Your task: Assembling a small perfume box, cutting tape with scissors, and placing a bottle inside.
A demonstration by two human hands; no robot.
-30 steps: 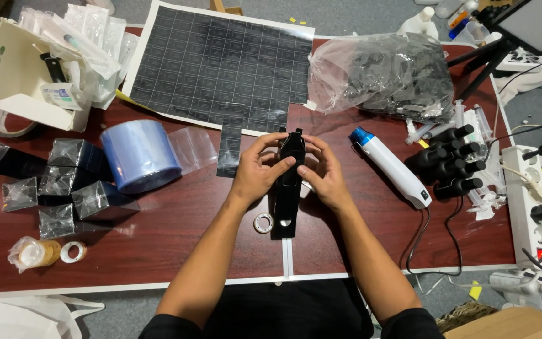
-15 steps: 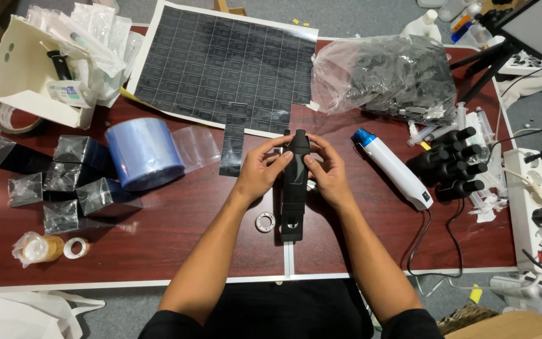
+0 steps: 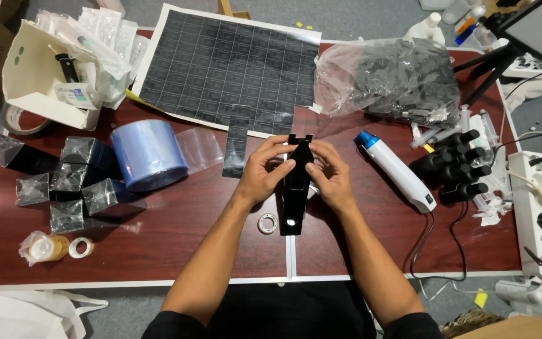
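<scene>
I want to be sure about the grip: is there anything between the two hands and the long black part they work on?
Nothing visible. The left hand and the right hand both hold the black part directly at its upper end. The small ring lies on the table beside the part's lower end, not between.

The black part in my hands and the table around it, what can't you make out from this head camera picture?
- Black part: its middle is hidden by the left hand and right hand.
- Clear bag: the dark pieces inside blur behind crinkled plastic.
- Small ring: too small to tell its kind.
- White power strip: partly cut off by the right edge.
- Black sheet: grid markings too small to make out.
</scene>
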